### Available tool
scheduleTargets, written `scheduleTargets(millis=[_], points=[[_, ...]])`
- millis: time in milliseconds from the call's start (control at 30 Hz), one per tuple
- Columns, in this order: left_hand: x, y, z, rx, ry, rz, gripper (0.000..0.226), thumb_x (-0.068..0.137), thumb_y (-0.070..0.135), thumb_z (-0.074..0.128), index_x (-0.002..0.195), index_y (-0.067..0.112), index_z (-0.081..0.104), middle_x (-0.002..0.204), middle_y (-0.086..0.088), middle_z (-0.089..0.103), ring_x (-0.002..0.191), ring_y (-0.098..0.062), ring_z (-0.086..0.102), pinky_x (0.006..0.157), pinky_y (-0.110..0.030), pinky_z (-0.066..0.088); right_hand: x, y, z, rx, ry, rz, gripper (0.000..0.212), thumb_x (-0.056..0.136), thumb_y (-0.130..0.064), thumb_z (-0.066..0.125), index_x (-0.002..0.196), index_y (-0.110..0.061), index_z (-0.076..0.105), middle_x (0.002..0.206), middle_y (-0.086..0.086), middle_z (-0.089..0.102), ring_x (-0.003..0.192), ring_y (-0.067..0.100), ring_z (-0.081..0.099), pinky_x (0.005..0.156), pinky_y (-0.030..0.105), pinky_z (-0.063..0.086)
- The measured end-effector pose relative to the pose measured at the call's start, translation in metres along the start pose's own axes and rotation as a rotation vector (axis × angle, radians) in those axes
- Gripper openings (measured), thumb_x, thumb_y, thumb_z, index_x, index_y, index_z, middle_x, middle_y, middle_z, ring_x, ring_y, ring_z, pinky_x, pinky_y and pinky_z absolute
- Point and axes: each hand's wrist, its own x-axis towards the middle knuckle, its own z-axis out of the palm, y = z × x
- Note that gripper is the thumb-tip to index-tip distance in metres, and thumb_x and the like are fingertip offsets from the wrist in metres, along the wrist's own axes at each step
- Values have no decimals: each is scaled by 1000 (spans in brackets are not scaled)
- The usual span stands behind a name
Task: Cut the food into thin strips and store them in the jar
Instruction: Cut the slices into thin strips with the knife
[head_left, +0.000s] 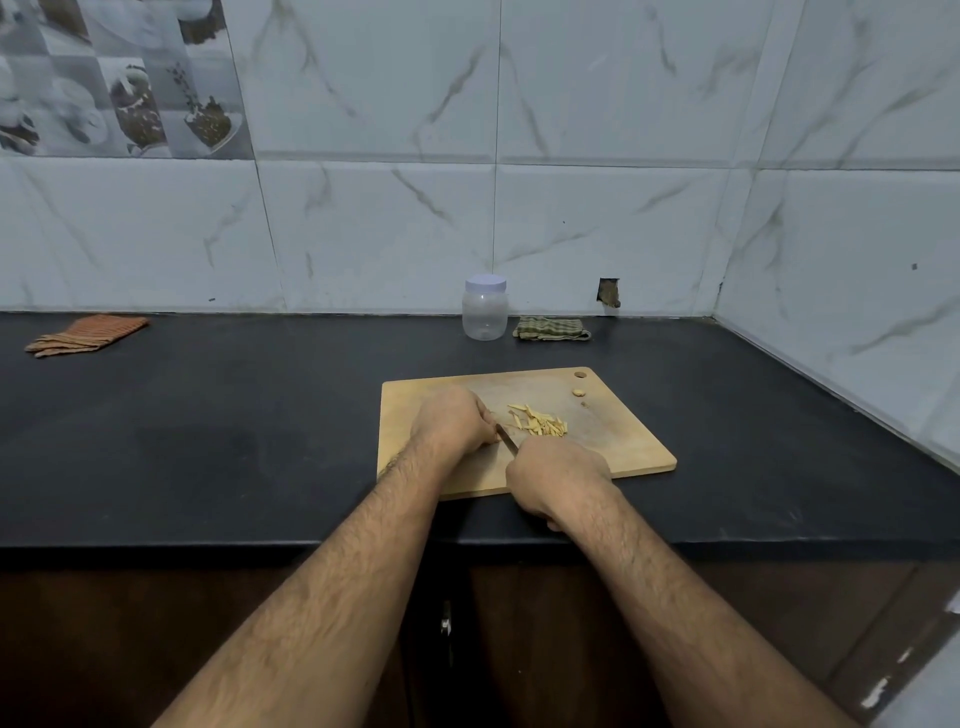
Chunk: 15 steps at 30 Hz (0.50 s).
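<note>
Both hands work over a wooden cutting board (613, 441) on a black worktop (234, 426) backed by marbled wall tiles (389, 223). The left hand (453, 422) lies knuckles-up with fingers curled down at the blade; whatever it holds is hidden. The right hand (558, 480) is closed around the handle of a knife (506, 437), whose blade angles toward the left hand. A pile of pale strips (540, 422) lies on the board just beyond the blade. A lidded clear jar (484, 307) stands by the wall, beside a green folded cloth (552, 329); an orange cloth (85, 335) lies far left.
</note>
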Motion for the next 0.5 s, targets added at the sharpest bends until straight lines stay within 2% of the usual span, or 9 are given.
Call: scheduleTargets(millis=[100,300,500], points=[[-1,-1,1,-39,6,-23,7,78,23,76,71,22,77,81,13,74,84,-8,67,74,-27,56,-2,1,3,-25,19,-16,28,97,-16,44,122,-15,57,86,2,54,74,19,54,81,34,53],[-1,-5,2,-97,-5,-45,12,78,25,79,67,24,75,83,15,74,87,-5,66,78,-28,56,-11,8,12,-87,14,10,32,97,-20,46,128,-17,56,120,4,61,103,23,58,76,35,43],[-1,-6,2,-110,-6,-41,11,79,24,78,69,24,75,85,16,74,88,-5,66,83,-32,57,-9,6,11,-57,43,33,29,97,-19,47,123,-15,60,113,4,63,87,21,52,71,34,43]])
